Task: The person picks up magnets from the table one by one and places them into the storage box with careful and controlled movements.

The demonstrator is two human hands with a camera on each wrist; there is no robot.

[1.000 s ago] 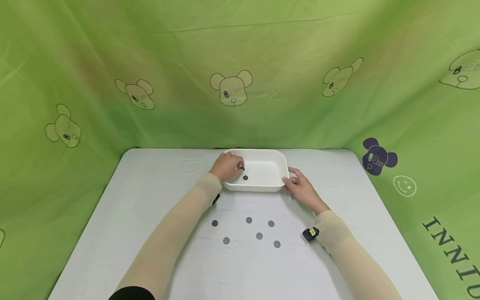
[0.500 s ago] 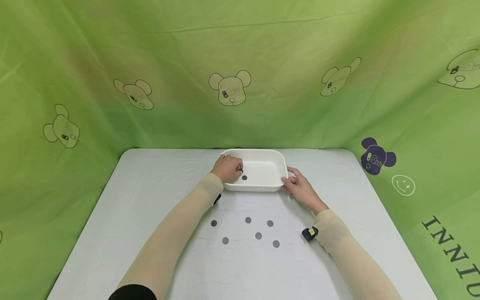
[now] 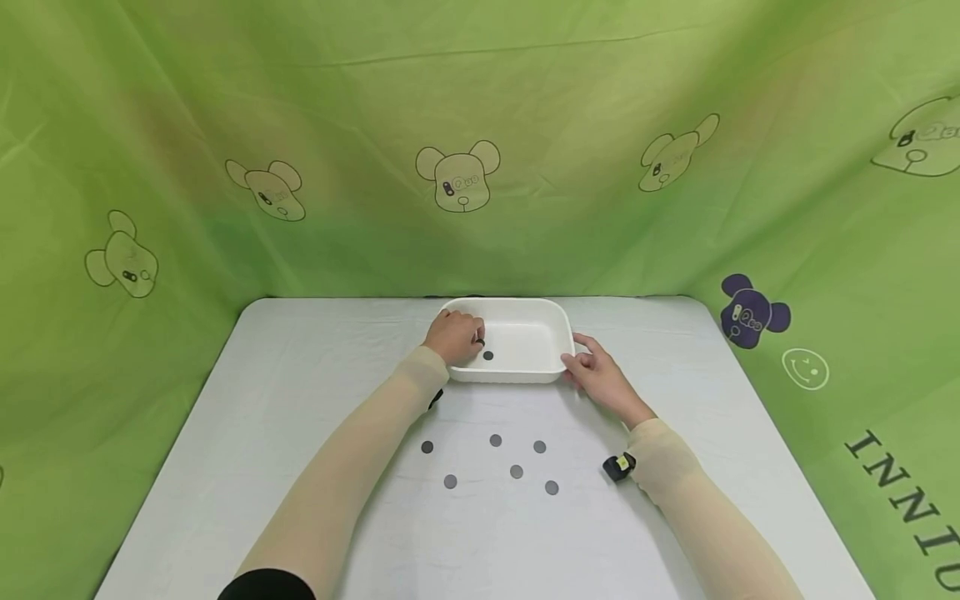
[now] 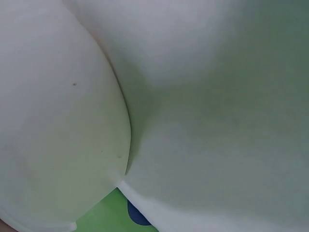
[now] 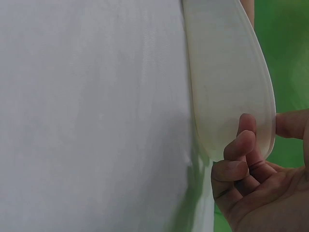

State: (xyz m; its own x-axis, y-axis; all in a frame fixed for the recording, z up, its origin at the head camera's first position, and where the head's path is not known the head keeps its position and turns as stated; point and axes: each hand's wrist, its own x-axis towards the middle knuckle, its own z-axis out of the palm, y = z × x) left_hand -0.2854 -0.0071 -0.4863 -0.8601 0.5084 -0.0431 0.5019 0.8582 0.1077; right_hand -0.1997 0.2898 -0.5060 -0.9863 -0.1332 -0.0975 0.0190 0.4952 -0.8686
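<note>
We find the white tray at twelve o'clock on the table, near its far edge. Inside, toward eight o'clock, lies a dark disc. At the tray's nine o'clock we see the left hand reaching over the rim, its curled fingers pinching a dark piece near that disc; its shape is mostly hidden from us. The right hand grips the tray at four o'clock, several fingers bent against its outer wall. Toward six o'clock from the tray we count six loose discs well apart from it, the darkest at the group's nine o'clock. Beyond the table's edge, at twelve, we see a green curtain printed with bear heads.
</note>
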